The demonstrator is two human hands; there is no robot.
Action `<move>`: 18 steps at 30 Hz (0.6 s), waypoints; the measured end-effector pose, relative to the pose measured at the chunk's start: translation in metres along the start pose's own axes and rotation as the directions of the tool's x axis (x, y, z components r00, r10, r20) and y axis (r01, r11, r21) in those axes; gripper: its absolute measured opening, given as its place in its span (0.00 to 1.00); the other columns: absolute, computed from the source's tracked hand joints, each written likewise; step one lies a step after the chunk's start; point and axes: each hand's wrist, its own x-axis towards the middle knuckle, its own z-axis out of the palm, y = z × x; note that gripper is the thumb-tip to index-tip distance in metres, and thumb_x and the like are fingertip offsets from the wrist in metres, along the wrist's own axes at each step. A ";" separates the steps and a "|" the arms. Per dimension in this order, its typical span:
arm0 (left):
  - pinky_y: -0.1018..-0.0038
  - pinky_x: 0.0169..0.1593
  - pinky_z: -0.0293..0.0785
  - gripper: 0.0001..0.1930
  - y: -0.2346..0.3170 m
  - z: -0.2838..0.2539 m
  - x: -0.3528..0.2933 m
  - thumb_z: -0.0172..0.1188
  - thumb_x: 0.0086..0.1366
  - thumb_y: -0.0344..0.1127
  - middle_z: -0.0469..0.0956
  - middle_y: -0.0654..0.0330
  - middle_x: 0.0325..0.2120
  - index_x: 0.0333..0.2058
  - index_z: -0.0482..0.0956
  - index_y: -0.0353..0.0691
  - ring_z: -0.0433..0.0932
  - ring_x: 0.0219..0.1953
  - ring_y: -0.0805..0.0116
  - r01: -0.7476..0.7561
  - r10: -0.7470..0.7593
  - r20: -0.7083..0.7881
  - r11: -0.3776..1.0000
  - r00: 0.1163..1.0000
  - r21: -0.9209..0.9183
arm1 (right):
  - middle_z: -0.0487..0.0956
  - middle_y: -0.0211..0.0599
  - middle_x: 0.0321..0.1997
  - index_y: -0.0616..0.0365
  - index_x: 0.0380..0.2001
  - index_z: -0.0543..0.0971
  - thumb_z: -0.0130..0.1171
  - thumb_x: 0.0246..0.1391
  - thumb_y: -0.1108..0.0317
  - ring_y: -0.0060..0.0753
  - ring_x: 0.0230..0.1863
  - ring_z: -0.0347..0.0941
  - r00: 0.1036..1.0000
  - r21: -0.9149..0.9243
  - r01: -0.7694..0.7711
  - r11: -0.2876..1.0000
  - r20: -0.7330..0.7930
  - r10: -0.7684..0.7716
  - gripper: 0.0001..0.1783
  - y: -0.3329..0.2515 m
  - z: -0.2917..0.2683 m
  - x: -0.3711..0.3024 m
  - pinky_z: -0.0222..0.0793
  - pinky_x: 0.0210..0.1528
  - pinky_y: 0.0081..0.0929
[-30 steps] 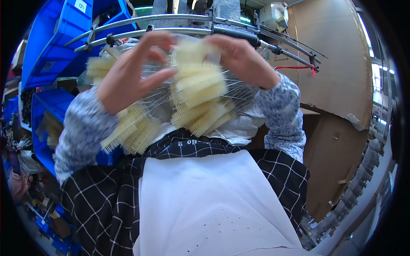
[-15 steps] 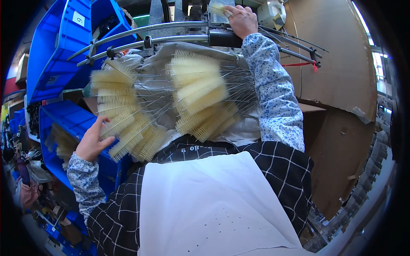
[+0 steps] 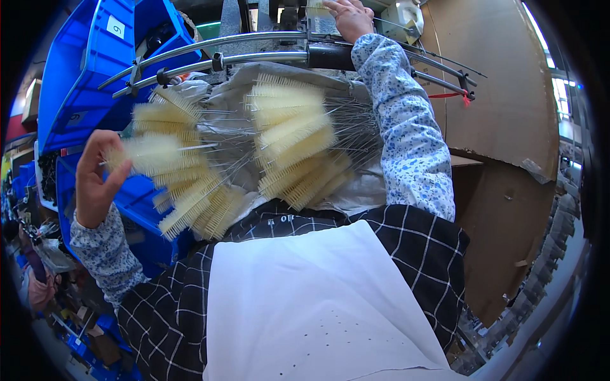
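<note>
My left hand (image 3: 98, 181) pinches the tip of a pale yellow bristle brush (image 3: 154, 154), raised above a left-hand pile of similar brushes (image 3: 202, 202). Its wire stem points right, and motion blurs its bristles. At the top, beyond two metal rails, my right hand (image 3: 351, 19) has its fingers bent over another pale brush (image 3: 318, 9) at the machine. That brush is partly cut off by the picture's edge, and the hand hides its middle. A second pile of brushes (image 3: 292, 130) lies on the grey sheet in front of me, wire stems toward the right.
Curved metal rails (image 3: 260, 58) cross between the piles and the machine (image 3: 260, 19). Blue bins (image 3: 79, 76) stand at the left, one low beside my left forearm. Tall cardboard (image 3: 495, 82) walls off the right. A red tie (image 3: 466, 97) hangs on the rail's right end.
My left hand has gone from resting open at the left pile to lifting one brush up and leftward. My right hand has shifted slightly up and left at the machine.
</note>
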 end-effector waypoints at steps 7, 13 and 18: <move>0.84 0.37 0.59 0.15 -0.022 -0.050 -0.020 0.51 0.52 0.30 0.64 0.65 0.32 0.40 0.64 0.38 0.63 0.32 0.79 -0.027 0.064 -0.328 0.993 0.943 0.116 | 0.67 0.31 0.47 0.47 0.48 0.66 0.51 0.42 0.56 0.35 0.51 0.58 0.938 -0.293 -0.341 0.893 -0.048 0.342 0.25 0.013 -0.041 -0.041 0.52 0.48 0.42; 0.78 0.45 0.60 0.18 -0.041 -0.072 -0.024 0.50 0.56 0.34 0.66 0.59 0.39 0.45 0.62 0.36 0.65 0.41 0.72 -0.081 0.059 -0.457 0.996 0.888 -0.029 | 0.73 0.37 0.36 0.54 0.39 0.72 0.52 0.42 0.60 0.40 0.40 0.68 0.960 0.055 -0.200 0.978 -0.189 0.207 0.19 0.035 -0.009 -0.045 0.62 0.43 0.34; 0.76 0.46 0.61 0.17 -0.032 -0.069 -0.023 0.49 0.56 0.35 0.66 0.59 0.39 0.44 0.62 0.36 0.66 0.41 0.71 -0.157 0.107 -0.522 0.986 0.846 -0.051 | 0.73 0.37 0.35 0.53 0.39 0.73 0.50 0.42 0.64 0.40 0.40 0.68 0.966 0.048 -0.182 0.982 -0.179 0.187 0.17 0.008 -0.003 -0.036 0.62 0.43 0.34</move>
